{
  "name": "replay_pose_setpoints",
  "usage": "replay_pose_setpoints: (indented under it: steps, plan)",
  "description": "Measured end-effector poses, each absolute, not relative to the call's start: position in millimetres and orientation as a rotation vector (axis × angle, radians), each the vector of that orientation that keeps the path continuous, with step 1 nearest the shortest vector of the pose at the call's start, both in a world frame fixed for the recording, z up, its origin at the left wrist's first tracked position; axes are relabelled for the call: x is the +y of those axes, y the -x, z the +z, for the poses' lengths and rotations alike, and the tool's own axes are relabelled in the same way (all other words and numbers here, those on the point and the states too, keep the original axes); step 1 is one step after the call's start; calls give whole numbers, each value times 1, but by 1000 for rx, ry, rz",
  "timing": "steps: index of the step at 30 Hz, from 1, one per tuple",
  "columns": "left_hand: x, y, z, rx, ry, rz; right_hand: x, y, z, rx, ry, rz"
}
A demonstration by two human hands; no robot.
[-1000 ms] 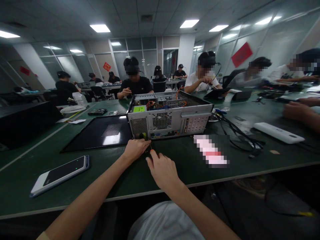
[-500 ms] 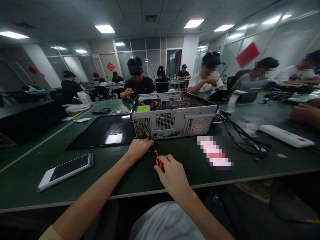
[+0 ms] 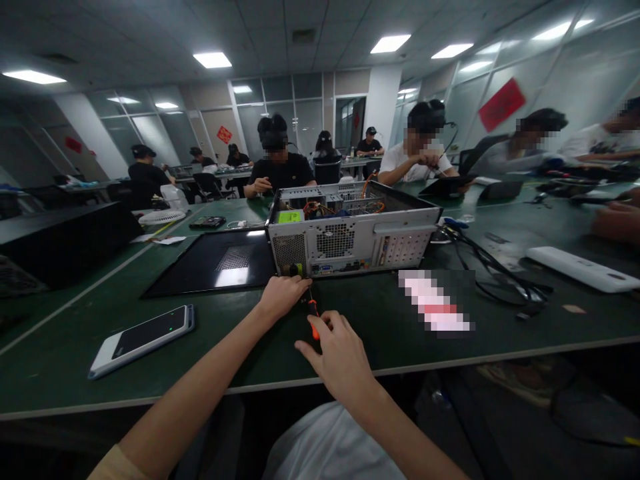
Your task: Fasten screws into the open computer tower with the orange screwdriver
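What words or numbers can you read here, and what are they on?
None can be read.
Red diamond sign: characters too small.
Yellow-green label in the computer case: too small.
White device with a dark screen: mark too small.
Pink-and-white item: pixelated.

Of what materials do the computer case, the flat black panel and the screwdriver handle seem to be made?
Computer case: probably metal; dull grey, perforated.
Flat black panel: perhaps painted metal or plastic; glossy, with bright reflections.
Screwdriver handle: likely plastic, given orange and black colouring; finish unclear.
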State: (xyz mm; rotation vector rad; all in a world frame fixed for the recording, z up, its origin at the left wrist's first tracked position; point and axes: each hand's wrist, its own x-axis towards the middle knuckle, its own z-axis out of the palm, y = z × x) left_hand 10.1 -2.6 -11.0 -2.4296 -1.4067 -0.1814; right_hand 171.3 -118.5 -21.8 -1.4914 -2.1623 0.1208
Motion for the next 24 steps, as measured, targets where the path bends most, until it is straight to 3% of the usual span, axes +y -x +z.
replay_pose_setpoints:
  steps: [8, 18, 24]
  plan:
    - [-4, -12, -9, -1497, 2419, -220, -111, -181, -10, -2184, 1658, 105]
    - [-3, -9, -10, -1750, 2317, -354, -104, -182, -13, -2074, 1539, 304]
    - [-1, -8, -10, -1777, 2380, -351, -102, -169, -4, -2146, 1752, 160]
